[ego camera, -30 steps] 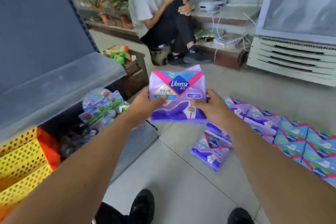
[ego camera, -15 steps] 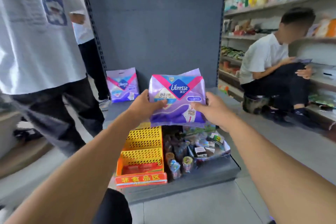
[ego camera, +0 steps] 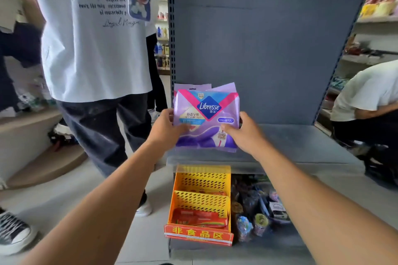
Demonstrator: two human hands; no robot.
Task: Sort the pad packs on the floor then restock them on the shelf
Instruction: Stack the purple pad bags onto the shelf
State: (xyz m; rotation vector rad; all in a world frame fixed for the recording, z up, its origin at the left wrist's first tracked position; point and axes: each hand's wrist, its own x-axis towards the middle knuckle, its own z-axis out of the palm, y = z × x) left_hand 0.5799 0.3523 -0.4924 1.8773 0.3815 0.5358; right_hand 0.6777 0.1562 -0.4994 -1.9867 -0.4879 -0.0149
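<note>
A soft purple plastic pad pack with a pink chevron and blue logo [ego camera: 206, 118] is held upright over the grey metal shelf [ego camera: 301, 142], the left hand [ego camera: 167, 129] and right hand [ego camera: 243, 133] each pinching a lower side. Just behind it another purple pack [ego camera: 191, 87] already stands against the back panel. Restocking looks barely begun: this pack is not yet set down.
</note>
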